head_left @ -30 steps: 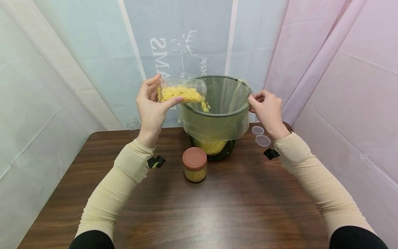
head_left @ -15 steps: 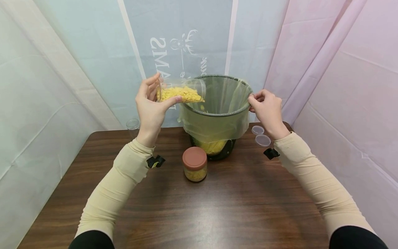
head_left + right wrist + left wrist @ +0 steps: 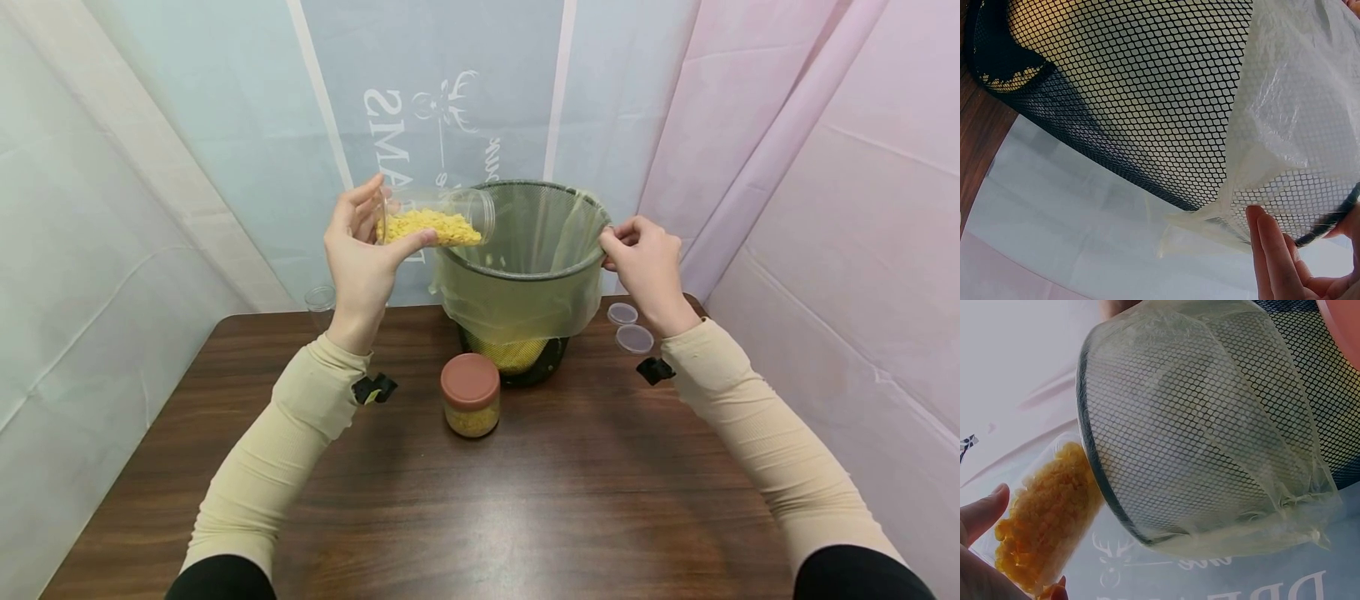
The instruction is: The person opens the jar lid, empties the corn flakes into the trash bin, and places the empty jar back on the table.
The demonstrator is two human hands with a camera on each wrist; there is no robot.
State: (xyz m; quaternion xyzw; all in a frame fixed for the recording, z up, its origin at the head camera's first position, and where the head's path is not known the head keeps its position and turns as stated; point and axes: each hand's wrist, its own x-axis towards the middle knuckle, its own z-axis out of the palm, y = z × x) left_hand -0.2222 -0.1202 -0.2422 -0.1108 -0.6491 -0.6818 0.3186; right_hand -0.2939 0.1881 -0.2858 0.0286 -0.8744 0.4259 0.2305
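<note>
My left hand (image 3: 365,262) grips a clear jar (image 3: 467,204) near its base, tipped on its side with the mouth over the left rim of a mesh wastebasket (image 3: 1172,425). Yellow flakes (image 3: 427,227) lie along the jar's lower side, and a few drop from its mouth into the basket. A pale yellow-green bag (image 3: 517,308) lines the basket and folds down over its outside. On the right, my right hand (image 3: 643,258) pinches the bag-covered rim between thumb and fingers; in the right wrist view its fingers (image 3: 1272,250) lie against the outside of the mesh.
A closed jar with a reddish-brown lid (image 3: 470,382) stands in front of the basket. Two clear round lids (image 3: 633,338) lie at the right. Behind my left wrist stands another clear jar (image 3: 320,302). Fabric curtains (image 3: 615,100) hang behind the brown table (image 3: 480,508).
Flakes have poured from the jar into the basket, and the amount left in the jar has dropped. The jar has shifted slightly left. My right hand has stayed at the rim.
</note>
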